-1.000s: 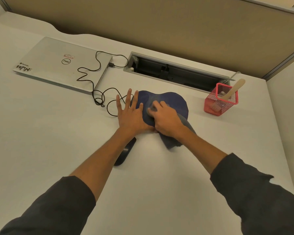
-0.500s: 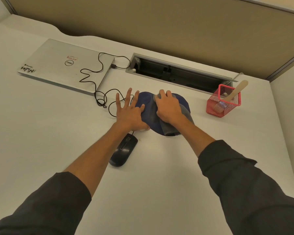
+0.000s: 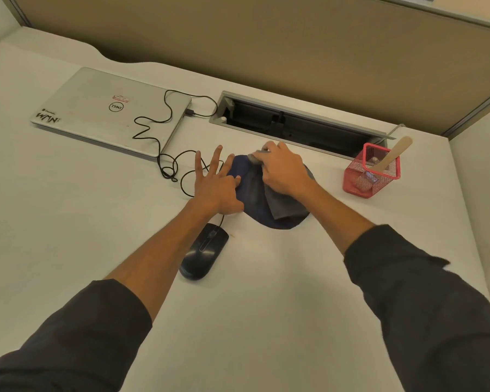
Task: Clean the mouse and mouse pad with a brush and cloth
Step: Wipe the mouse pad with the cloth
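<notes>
Step in hand: wiping the mouse pad with the cloth.
Left hand: spread flat, fingers straight, palm edge and thumb pressing the pad's left rim onto the table; holding nothing.
Right hand: fingers curled over a bunched part of the cloth at the pad's far edge, pressing it down; loose tail of cloth trailing toward the near side of the pad.
Mouse pad: dark blue, rounded, lying flat on the table between the two hands, mostly covered by cloth and hand.
Mouse: black, on the table just near-left of the pad, partly under the left forearm, touched by neither hand; cord looping back to the closed laptop.
Brush: wooden handle sticking out of the red mesh holder at right, well apart from both hands.
Done so far: cannot tell whether brushing has happened; brush parked in the holder.
Progress judged: pad wipe under way, cloth at the far edge.
Left to do: probably the rest of the pad wipe, then the mouse.
</notes>
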Action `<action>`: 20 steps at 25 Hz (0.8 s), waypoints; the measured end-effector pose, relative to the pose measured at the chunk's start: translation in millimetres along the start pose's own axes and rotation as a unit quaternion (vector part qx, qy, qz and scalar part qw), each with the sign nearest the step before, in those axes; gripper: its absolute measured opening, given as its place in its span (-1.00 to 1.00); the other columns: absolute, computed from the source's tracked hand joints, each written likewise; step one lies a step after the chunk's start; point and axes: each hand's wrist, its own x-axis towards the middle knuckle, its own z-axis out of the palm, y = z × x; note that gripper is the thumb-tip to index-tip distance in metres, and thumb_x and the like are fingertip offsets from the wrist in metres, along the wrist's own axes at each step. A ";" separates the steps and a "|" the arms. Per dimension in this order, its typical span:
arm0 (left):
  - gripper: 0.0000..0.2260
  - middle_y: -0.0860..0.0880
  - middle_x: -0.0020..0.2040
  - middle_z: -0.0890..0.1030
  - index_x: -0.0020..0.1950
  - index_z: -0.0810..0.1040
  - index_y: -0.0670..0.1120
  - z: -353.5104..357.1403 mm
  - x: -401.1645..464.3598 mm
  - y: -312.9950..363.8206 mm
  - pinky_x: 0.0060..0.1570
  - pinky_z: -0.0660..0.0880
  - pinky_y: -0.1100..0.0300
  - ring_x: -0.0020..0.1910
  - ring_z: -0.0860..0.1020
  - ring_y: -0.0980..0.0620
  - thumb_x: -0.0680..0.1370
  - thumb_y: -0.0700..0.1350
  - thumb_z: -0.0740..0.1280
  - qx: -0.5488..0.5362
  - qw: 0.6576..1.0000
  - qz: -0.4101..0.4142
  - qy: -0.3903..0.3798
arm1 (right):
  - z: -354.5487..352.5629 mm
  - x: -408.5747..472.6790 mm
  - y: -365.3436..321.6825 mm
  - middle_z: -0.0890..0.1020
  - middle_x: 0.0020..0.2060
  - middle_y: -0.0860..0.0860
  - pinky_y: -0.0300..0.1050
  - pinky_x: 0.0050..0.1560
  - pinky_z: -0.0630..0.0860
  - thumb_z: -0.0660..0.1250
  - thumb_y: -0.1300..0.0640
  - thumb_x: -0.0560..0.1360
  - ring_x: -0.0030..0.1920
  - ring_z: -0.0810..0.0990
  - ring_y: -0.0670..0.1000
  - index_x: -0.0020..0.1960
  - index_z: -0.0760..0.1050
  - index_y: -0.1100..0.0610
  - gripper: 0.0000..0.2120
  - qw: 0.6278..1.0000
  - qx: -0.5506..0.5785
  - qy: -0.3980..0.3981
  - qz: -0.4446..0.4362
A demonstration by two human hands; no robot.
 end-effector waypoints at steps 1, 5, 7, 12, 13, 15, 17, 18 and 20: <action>-0.48 -0.05 0.58 -0.19 0.46 0.33 0.15 -0.2 0.9 -1.0 0.27 -0.46 -0.33 0.47 -0.43 -0.18 0.52 0.24 0.22 0.010 1.000 0.003 0.004 | 6.6 12.6 0.7 0.45 0.26 0.06 0.05 0.13 0.49 0.24 0.13 0.57 0.22 0.40 0.11 0.34 0.45 -0.01 -0.66 1.000 -0.012 0.002 0.014; -0.59 -0.06 0.58 -0.19 0.45 0.34 0.15 4.9 1.0 -0.7 0.25 -0.48 -0.31 0.48 -0.40 -0.18 0.60 0.14 0.17 0.049 0.998 0.008 0.030 | 29.7 17.5 -9.9 0.42 0.31 0.10 0.04 0.25 0.38 0.26 0.10 0.56 0.27 0.37 0.15 0.38 0.39 0.04 -0.61 0.997 -0.079 -0.005 0.003; -0.60 -0.05 0.58 -0.19 0.43 0.37 0.16 6.8 0.8 -1.2 0.25 -0.48 -0.30 0.48 -0.40 -0.18 0.60 0.14 0.18 0.050 0.998 0.008 0.041 | 31.1 4.7 -13.7 0.40 0.33 0.12 0.06 0.29 0.37 0.26 0.10 0.57 0.29 0.36 0.17 0.42 0.34 0.07 -0.57 0.996 -0.091 0.008 0.008; -0.62 -0.06 0.58 -0.19 0.38 0.44 0.18 5.9 1.4 -7.0 0.28 -0.45 -0.31 0.48 -0.39 -0.18 0.57 0.20 0.20 0.044 0.998 0.003 0.043 | 24.1 -50.8 -34.9 0.30 0.40 0.14 0.06 0.29 0.37 0.26 0.06 0.55 0.33 0.32 0.16 0.46 0.28 0.12 -0.50 0.992 -0.111 -0.046 -0.049; -0.62 -0.06 0.58 -0.20 0.37 0.45 0.18 5.6 1.8 -7.5 0.29 -0.43 -0.32 0.48 -0.39 -0.18 0.57 0.21 0.21 0.045 0.998 0.004 0.044 | 21.7 -60.5 -37.0 0.31 0.38 0.13 0.02 0.22 0.41 0.26 0.06 0.55 0.30 0.33 0.14 0.44 0.31 0.10 -0.52 0.989 -0.103 -0.068 -0.076; -0.61 -0.06 0.58 -0.20 0.36 0.46 0.18 4.8 2.8 -8.0 0.30 -0.41 -0.32 0.49 -0.39 -0.18 0.56 0.22 0.23 0.048 0.998 0.006 0.046 | 7.5 -62.9 -31.6 0.39 0.25 0.07 -0.07 0.00 0.46 0.24 0.07 0.56 0.16 0.38 0.07 0.37 0.41 0.00 -0.63 0.988 -0.059 -0.099 -0.105; -0.59 -0.06 0.58 -0.19 0.35 0.47 0.17 2.6 3.9 -10.1 0.31 -0.40 -0.32 0.49 -0.38 -0.18 0.53 0.24 0.25 0.053 0.998 0.009 0.044 | -4.2 -41.9 -19.4 0.45 0.15 0.04 -0.06 -0.05 0.49 0.22 0.09 0.57 0.07 0.41 0.04 0.29 0.48 -0.09 -0.69 0.994 -0.013 -0.085 -0.067; -0.59 -0.06 0.58 -0.19 0.33 0.49 0.16 1.7 4.9 -10.3 0.32 -0.39 -0.32 0.49 -0.37 -0.18 0.52 0.26 0.25 0.056 0.997 0.010 0.047 | -4.2 -28.2 -11.6 0.46 0.15 0.05 -0.04 0.01 0.51 0.23 0.10 0.57 0.10 0.42 0.06 0.28 0.49 -0.07 -0.70 0.998 -0.001 -0.054 -0.030; -0.58 -0.06 0.58 -0.18 0.31 0.52 0.14 1.4 5.8 -9.7 0.32 -0.40 -0.31 0.50 -0.36 -0.17 0.51 0.27 0.26 0.058 0.997 0.011 0.055 | 7.6 -8.0 -4.9 0.46 0.23 0.08 0.01 0.15 0.48 0.25 0.11 0.57 0.21 0.41 0.12 0.31 0.46 0.02 -0.69 0.999 -0.011 -0.013 0.038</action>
